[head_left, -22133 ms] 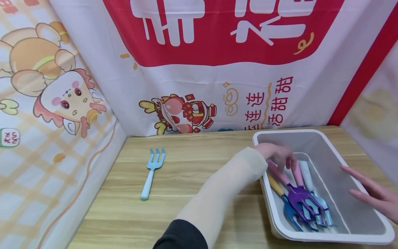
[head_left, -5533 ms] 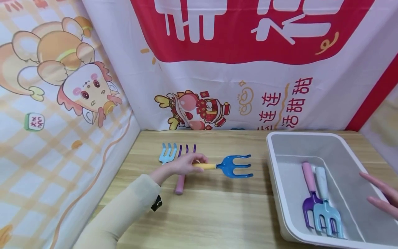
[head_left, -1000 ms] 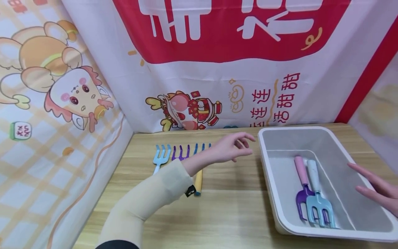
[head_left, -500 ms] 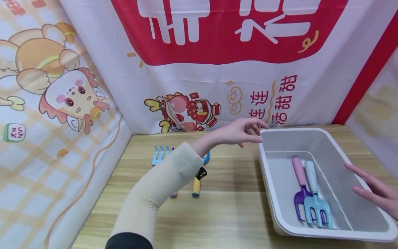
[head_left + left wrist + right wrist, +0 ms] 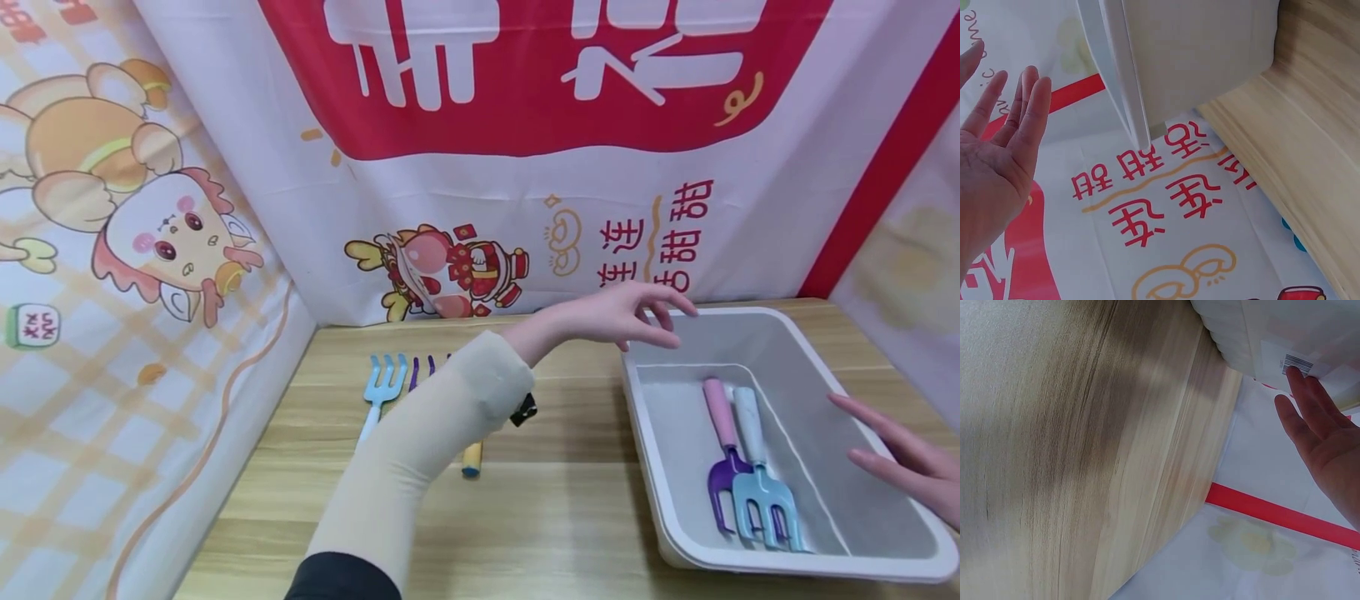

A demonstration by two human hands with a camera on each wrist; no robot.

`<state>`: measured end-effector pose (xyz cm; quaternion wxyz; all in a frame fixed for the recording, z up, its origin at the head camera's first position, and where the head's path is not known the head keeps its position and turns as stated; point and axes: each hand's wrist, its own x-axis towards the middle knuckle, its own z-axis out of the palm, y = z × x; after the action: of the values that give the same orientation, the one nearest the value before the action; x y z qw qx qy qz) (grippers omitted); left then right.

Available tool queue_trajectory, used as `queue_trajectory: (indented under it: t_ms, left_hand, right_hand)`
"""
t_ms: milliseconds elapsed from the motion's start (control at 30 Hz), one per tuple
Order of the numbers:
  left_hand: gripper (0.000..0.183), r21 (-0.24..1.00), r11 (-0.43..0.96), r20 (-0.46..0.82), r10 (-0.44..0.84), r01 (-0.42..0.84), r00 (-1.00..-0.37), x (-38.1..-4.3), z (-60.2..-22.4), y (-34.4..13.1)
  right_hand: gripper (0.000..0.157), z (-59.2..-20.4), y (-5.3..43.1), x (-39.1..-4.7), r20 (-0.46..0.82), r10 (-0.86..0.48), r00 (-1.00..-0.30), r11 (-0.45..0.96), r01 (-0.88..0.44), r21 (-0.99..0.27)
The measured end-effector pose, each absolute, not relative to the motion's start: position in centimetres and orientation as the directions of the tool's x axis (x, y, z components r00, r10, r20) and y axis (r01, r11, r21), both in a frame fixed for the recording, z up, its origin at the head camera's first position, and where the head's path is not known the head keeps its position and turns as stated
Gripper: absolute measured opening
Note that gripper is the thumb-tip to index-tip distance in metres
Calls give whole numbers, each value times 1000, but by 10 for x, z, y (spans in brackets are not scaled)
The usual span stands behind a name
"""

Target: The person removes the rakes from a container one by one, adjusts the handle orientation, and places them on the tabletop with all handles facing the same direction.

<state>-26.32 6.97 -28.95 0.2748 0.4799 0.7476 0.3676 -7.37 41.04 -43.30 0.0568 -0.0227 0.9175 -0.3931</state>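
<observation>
My left hand (image 5: pixel 622 315) hovers over the far left corner of the grey-white plastic bin (image 5: pixel 652 500), fingers loosely bent and holding nothing. Down in the bin lie a purple hand fork with a pink handle (image 5: pixel 721 412) and a light blue hand fork (image 5: pixel 765 492) overlapping it. The straight fingers of my right hand (image 5: pixel 907 454) rest against the bin's right side; in the right wrist view they touch its outer wall (image 5: pixel 1272 337). On the table, a light blue fork (image 5: pixel 385 383), a purple fork (image 5: pixel 414 372) and a yellow-handled fork (image 5: pixel 472 459) stand in a row, partly hidden by my left arm.
The wooden table (image 5: pixel 555 517) meets a printed white and red cloth (image 5: pixel 540 208) at the back. Another patterned cloth (image 5: pixel 247 375) closes off the left side. The bin's raised rim runs around the forks inside it.
The blue yellow-handled fork now lies on the table beside the other two, out of my left hand. That hand has since moved right, from above the table to above the bin. The right hand stays put.
</observation>
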Motion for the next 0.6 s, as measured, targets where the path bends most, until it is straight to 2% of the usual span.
queue_trajectory:
  t_ms: [233,600]
  left_hand:
    - [42,807,271,-87,933,524,-349,-264,-296,90]
    - [51,809,251,-106,952,531,-287,-268,-313,117]
  right_hand:
    - [75,-424,411,-79,-178,-83,-980,719,65,-692]
    - [76,-425,411,-78,-183,-77,-980,716,74,-695]
